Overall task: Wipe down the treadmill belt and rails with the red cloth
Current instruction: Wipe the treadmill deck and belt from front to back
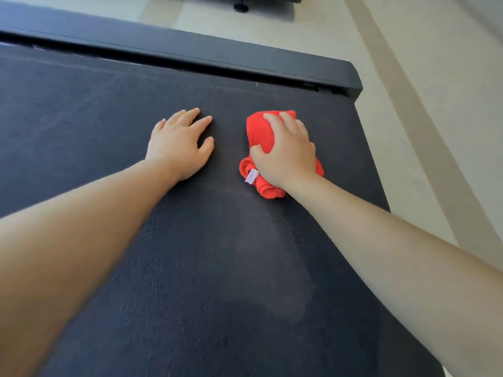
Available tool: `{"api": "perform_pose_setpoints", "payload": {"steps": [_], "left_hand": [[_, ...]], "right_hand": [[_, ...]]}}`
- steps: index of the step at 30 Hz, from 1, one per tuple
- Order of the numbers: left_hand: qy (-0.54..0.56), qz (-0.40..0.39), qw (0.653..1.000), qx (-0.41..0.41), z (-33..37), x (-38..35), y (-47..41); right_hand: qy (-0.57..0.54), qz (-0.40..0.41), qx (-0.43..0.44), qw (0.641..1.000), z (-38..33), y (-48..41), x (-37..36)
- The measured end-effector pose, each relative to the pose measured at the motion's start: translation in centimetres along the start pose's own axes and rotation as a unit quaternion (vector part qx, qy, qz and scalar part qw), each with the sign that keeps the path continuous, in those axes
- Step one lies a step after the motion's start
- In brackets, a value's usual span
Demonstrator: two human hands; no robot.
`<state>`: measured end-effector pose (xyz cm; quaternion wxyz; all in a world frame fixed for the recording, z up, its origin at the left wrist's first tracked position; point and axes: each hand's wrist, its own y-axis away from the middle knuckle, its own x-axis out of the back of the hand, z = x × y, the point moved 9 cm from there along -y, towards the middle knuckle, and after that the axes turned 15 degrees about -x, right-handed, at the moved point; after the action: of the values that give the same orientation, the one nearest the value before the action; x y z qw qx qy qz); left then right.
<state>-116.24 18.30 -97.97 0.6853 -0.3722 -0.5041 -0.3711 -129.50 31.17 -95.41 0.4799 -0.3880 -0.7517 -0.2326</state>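
The dark treadmill belt (114, 110) fills most of the view. My right hand (285, 153) presses a bunched red cloth (260, 131) flat against the belt near its right edge; a small white tag sticks out of the cloth at its lower left. My left hand (179, 144) lies palm down on the belt just left of the cloth, fingers spread, holding nothing. A black side rail (190, 54) runs along the far side of the belt, ending in a rounded corner at the right. A paler streak marks the belt below the cloth.
Light tiled floor (424, 77) lies beyond the rail and to the right of the belt. A black foot of some other equipment (241, 7) stands on the floor at the top.
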Motion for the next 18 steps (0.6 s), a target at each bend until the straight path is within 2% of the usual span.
{"api": "perform_pose_setpoints", "payload": {"steps": [7, 10, 14, 18], "left_hand": [[0.018, -0.080, 0.996, -0.040, 8.0, 0.1, 11.9], [0.019, -0.099, 0.992, -0.069, 11.5, 0.2, 16.3], [0.005, -0.107, 0.993, -0.043, 13.6, -0.4, 19.1], [-0.001, -0.097, 0.995, -0.021, 13.8, -0.1, 19.0]], "right_hand": [[0.005, -0.074, 0.143, 0.987, 3.5, 11.0, 2.6], [0.000, -0.072, 0.176, 0.982, 6.6, 15.8, 4.2], [0.013, -0.068, 0.184, 0.980, 6.8, 15.4, 4.4], [0.028, -0.059, 0.134, 0.989, 4.4, 11.2, 3.1]]}}
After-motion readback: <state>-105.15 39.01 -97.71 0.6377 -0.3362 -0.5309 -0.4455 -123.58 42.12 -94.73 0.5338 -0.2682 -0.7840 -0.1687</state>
